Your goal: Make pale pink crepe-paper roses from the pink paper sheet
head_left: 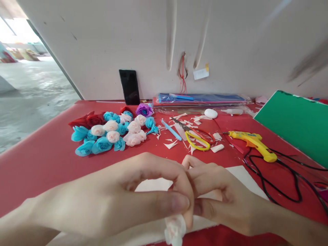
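My left hand [123,194] and my right hand [225,194] meet low in the middle, over a white paper sheet [243,174] on the red table [41,157]. Both are closed in a pinch on a small pale pink paper rose [174,230] that pokes out below the fingertips. The left thumb and forefinger press together above it. The right fingers curl against the left ones.
A pile of blue, white, red and purple paper flowers [112,133] lies at back left. Yellow and red scissors [198,138], a blue stick [171,130], paper scraps, a yellow glue gun [256,143] with black cord, a green board [297,119], a phone [129,87] against the wall.
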Demonstrator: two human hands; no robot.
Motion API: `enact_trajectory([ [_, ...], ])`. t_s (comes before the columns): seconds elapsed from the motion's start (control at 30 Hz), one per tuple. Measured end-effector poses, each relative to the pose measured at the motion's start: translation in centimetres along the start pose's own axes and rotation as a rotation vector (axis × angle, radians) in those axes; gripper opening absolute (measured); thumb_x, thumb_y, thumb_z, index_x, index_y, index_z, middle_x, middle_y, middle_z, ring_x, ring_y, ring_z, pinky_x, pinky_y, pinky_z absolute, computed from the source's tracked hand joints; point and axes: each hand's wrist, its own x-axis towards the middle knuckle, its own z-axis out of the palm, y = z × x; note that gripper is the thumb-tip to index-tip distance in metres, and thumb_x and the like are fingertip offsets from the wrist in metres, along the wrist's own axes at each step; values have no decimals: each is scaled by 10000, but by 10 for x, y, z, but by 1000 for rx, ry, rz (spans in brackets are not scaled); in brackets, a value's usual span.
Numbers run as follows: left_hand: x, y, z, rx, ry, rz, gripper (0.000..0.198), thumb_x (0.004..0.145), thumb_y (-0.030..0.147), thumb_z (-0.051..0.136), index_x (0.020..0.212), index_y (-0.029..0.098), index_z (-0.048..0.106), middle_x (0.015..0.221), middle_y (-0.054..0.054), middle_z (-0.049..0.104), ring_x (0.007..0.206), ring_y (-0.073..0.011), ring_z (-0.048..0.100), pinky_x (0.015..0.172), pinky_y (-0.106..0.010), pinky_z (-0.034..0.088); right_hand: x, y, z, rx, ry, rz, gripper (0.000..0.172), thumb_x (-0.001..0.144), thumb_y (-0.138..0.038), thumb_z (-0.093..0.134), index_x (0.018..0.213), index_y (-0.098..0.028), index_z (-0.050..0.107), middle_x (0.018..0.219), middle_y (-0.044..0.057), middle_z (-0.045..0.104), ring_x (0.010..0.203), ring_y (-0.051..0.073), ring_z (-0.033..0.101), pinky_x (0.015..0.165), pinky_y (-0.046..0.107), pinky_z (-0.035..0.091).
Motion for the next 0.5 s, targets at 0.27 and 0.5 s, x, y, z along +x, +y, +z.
enact_trajectory([
  [0.27, 0, 7, -7, -150, 78, 16, 236, 1013, 375, 619, 942, 225, 787, 899, 19, 722, 835, -106, 662, 844, -122, 537, 4, 8, -7, 29, 108, -171, 286, 993, -440, 627, 856, -265, 807, 739, 16, 668, 769, 175, 515, 798, 352, 410],
  [0.5, 0, -2, 2, -97, 184, 73, 134, 1003, 324, 646, 1007, 321, 780, 920, 105, 739, 815, -63, 678, 911, -104, 522, 2, 13, -11, 132, 92, -8, 374, 979, -519, 611, 801, -249, 799, 813, 18, 644, 849, 173, 515, 923, 352, 411],
])
